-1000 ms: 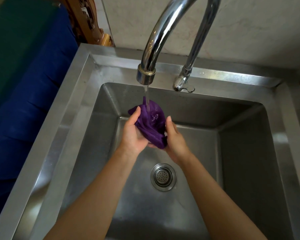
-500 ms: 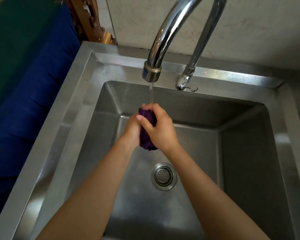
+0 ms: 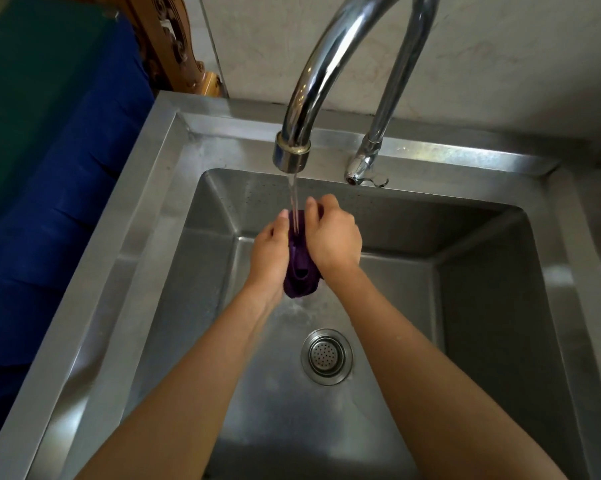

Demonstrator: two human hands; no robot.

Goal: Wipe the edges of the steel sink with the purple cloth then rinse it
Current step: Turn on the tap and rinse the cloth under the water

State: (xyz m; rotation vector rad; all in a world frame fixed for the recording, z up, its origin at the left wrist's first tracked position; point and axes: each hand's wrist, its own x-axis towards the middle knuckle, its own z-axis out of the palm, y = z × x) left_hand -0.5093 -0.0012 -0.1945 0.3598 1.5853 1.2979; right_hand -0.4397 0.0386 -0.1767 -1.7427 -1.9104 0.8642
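Steel sink (image 3: 146,216), pale wall (image 3: 500,53), both hands squeezing purple cloth (image 3: 301,268), seemingly wet

Both forearms were bare up to the frame edge, no sleeves in view. Left hand (image 3: 269,252) and right hand (image 3: 332,237) had no gloves, rings or watch (wrists just behind each hand bare too). Short, plain nails on the visible fingers.

Pale mottled wall (image 3: 500,53) behind, carved wooden furniture (image 3: 167,46) at left, blue-green cloth (image 3: 49,150) beside it
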